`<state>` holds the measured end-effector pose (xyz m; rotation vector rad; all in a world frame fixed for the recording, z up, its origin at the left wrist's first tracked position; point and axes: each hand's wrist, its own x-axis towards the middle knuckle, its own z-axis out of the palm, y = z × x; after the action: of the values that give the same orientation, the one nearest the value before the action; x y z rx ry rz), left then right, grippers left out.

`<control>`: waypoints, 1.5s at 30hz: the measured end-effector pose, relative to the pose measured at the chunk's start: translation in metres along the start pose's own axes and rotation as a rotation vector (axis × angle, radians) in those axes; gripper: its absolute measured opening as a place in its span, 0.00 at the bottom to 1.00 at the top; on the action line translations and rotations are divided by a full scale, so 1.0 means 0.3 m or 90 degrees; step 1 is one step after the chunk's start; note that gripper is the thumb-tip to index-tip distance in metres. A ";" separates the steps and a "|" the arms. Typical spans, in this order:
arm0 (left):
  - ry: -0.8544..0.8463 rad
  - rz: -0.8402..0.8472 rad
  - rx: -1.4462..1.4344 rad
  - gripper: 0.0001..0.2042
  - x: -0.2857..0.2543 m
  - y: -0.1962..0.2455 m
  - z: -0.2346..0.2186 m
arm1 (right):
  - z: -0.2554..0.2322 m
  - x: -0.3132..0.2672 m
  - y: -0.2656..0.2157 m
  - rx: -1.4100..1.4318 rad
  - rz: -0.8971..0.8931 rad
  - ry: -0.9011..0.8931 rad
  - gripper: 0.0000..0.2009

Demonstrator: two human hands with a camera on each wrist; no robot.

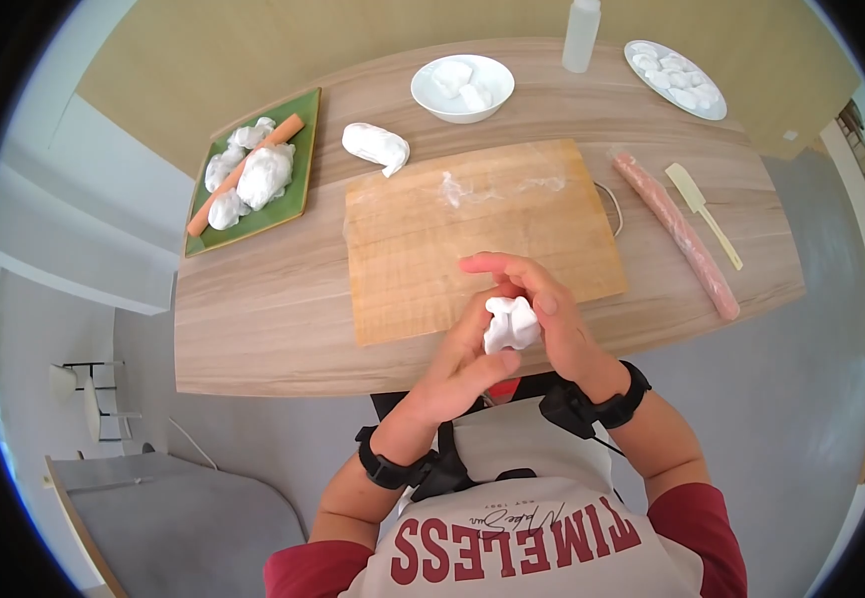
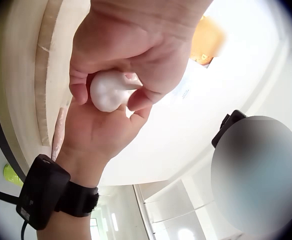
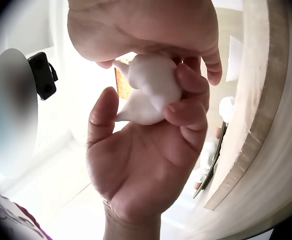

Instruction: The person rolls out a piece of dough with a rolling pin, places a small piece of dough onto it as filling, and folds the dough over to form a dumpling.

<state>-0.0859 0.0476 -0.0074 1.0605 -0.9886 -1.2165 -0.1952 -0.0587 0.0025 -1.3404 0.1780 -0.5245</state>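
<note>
Between my two hands, just past the near edge of the table, is a small lump of white dough [image 1: 510,325] with folds and a hollow in its surface. My left hand [image 1: 460,354] holds it from the left, its fingers curled about the lump [image 3: 147,90] in the right wrist view. From the other side my right hand [image 1: 562,324] cups the lump, index finger reaching over toward the left hand. Seen from the left wrist, the dough [image 2: 108,91] has a rounded, smooth side. A wooden board [image 1: 482,234] with white smears lies beyond the hands.
A green tray [image 1: 298,189] at left bears white lumps and an orange-brown rod. Further back are a loose white lump [image 1: 377,147], a white bowl [image 1: 462,116], a bottle [image 1: 581,38] and a plate [image 1: 709,112] of white pieces. A wrapped pink roll [image 1: 677,231] and cream spatula [image 1: 704,214] lie right.
</note>
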 end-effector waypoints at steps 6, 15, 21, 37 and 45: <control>0.028 0.032 0.065 0.30 -0.004 0.032 0.005 | 0.009 -0.014 -0.026 -0.112 -0.063 -0.010 0.22; 0.003 0.169 0.148 0.19 -0.013 0.062 0.018 | -0.020 -0.010 0.005 -0.163 -0.222 -0.019 0.21; 0.088 0.114 0.187 0.14 -0.016 0.046 0.028 | 0.015 -0.027 0.005 -0.198 -0.230 -0.031 0.19; 0.218 0.129 0.177 0.25 0.005 0.003 0.109 | 0.083 0.026 0.096 -0.369 -0.412 0.196 0.12; 0.196 0.104 0.171 0.19 0.023 0.054 0.067 | 0.042 0.054 0.083 -0.334 -0.334 0.196 0.15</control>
<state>-0.1009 0.0396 0.0132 1.3044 -0.9916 -0.7732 -0.1693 -0.0517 -0.0154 -1.8232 0.2258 -1.1901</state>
